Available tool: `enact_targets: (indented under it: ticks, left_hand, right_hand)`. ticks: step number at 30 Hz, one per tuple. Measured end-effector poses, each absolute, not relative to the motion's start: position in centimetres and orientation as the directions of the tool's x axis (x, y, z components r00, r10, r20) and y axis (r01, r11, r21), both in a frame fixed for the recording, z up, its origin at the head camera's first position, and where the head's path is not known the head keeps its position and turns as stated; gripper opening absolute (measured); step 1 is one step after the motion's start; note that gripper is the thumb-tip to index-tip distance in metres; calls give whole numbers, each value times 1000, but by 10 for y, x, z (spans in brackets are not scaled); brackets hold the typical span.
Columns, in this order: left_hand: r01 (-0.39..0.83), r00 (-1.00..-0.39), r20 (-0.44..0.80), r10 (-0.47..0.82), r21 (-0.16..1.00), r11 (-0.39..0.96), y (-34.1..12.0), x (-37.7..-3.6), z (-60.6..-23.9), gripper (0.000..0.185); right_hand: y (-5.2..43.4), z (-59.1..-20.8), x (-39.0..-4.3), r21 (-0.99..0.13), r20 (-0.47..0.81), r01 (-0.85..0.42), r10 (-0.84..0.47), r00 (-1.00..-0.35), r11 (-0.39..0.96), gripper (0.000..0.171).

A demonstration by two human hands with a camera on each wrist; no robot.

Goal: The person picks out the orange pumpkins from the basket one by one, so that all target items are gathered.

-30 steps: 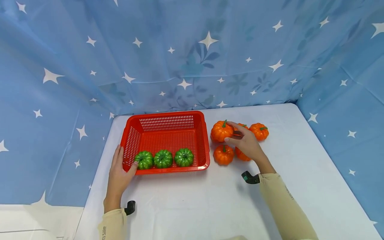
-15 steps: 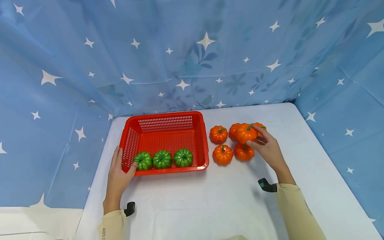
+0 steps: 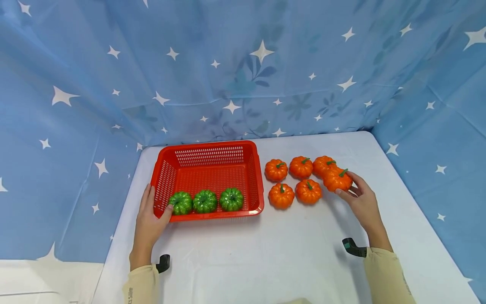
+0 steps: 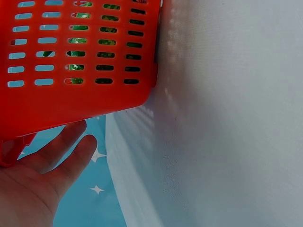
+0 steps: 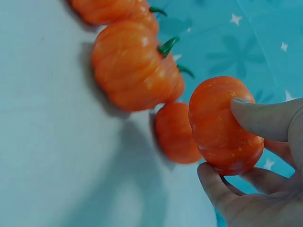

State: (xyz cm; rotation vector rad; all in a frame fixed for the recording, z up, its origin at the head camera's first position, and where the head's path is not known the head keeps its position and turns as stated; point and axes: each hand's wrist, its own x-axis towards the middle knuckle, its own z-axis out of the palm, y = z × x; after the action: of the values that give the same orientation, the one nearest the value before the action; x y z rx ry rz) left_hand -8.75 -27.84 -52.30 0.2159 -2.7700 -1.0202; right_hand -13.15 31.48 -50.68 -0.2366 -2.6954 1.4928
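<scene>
In the head view my right hand (image 3: 362, 204) holds a small orange pumpkin (image 3: 337, 180) with a green stem, above the table at the right end of the other orange pumpkins. The right wrist view shows the thumb on one side of this pumpkin (image 5: 225, 125) and fingers on the other. My left hand (image 3: 149, 221) grips the front left corner of a red plastic basket (image 3: 212, 217), thumb over the rim and fingers along the outside of the left wall. Three green pumpkins (image 3: 205, 201) stand in a row along the basket's front side.
Several orange pumpkins (image 3: 281, 196) stand in two rows on the white table (image 3: 235, 261), right of the basket. The rear one (image 3: 323, 166) on the right is partly behind the held pumpkin. A blue star-patterned curtain (image 3: 212, 84) closes off the back and sides.
My right hand has carried the orange pumpkin rightward, from beside the basket across the other pumpkins to their right end. The left hand and basket have stayed in place.
</scene>
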Motion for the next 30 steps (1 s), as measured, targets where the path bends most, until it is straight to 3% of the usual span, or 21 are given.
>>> enact_targets:
  ticks: [9, 16, 25, 30]
  left_hand:
    - [-62, -979, 104, -177, 671, 739, -277, -88, -521, 82]
    - [-71, -985, 74, -156, 648, 759, -279, -90, -518, 83]
    - [-85, -988, 43, -147, 645, 759, -284, -90, -519, 85]
    - [-96, -984, 66, -166, 587, 804, -283, -91, -514, 80]
  right_hand:
    - [334, -532, -124, -820, -100, 161, 140, -985, 549, 74]
    - [338, -549, -126, -841, -96, 127, 86, -992, 526, 73]
    - [334, -548, -132, -847, -94, 98, 33, -995, 522, 72]
    - [332, -545, -134, -836, -109, 102, 20, -994, 539, 76]
